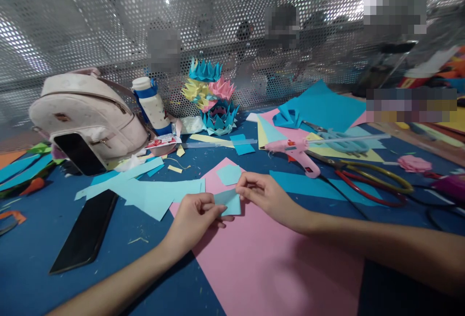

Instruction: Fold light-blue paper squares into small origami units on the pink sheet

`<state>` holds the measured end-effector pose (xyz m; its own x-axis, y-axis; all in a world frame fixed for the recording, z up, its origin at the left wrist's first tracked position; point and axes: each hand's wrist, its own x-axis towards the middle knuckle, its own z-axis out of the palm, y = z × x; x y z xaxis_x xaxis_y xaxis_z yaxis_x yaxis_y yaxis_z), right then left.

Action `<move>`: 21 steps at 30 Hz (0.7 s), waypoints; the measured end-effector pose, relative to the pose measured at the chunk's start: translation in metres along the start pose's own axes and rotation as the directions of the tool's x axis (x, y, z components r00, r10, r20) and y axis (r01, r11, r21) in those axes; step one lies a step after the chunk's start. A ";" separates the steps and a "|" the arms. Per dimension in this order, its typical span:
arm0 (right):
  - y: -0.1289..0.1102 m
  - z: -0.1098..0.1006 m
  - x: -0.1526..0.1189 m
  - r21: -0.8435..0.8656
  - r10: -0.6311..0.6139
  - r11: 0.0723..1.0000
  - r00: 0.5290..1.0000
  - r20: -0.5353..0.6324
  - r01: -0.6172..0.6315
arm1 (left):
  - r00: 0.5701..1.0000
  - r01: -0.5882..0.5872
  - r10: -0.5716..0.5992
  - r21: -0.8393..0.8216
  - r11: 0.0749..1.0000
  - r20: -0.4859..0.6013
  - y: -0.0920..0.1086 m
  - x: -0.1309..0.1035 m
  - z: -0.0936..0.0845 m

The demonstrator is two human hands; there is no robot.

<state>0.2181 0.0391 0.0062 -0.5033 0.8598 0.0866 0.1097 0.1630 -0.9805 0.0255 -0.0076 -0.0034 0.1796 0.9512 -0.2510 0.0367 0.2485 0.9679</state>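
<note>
Paper [233,205], pale blue, is lying crosswise: our left hand [192,220] is pinching its left end, our right hand [267,197] its upper right corner, both nearly closed.

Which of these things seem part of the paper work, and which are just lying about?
Apparently involved:
light-blue paper held by left hand and right hand
pink sheet beneath
perhaps pink glue gun

Probably just lying about:
pale backpack
white bottle
leaning phone
flat device
</note>
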 end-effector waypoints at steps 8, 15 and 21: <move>-0.001 -0.002 0.001 -0.063 -0.026 0.998 0.999 0.029 0.027 | 1.000 0.001 -0.001 0.036 0.999 -0.001 0.001 0.000 0.000; 0.003 -0.002 0.002 -0.232 0.002 0.972 0.987 0.159 0.035 | 1.000 -0.005 0.005 -0.031 0.999 -0.022 0.003 -0.001 0.002; 0.001 0.000 0.000 -0.396 -0.010 0.915 0.985 0.171 0.078 | 1.000 -0.017 0.017 0.014 1.000 0.002 0.008 -0.004 0.004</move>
<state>0.2187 0.0392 0.0051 -0.6431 0.7630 0.0647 0.4012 0.4076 -0.8203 0.0288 -0.0100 0.0052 0.1820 0.9550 -0.2343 0.0471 0.2296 0.9722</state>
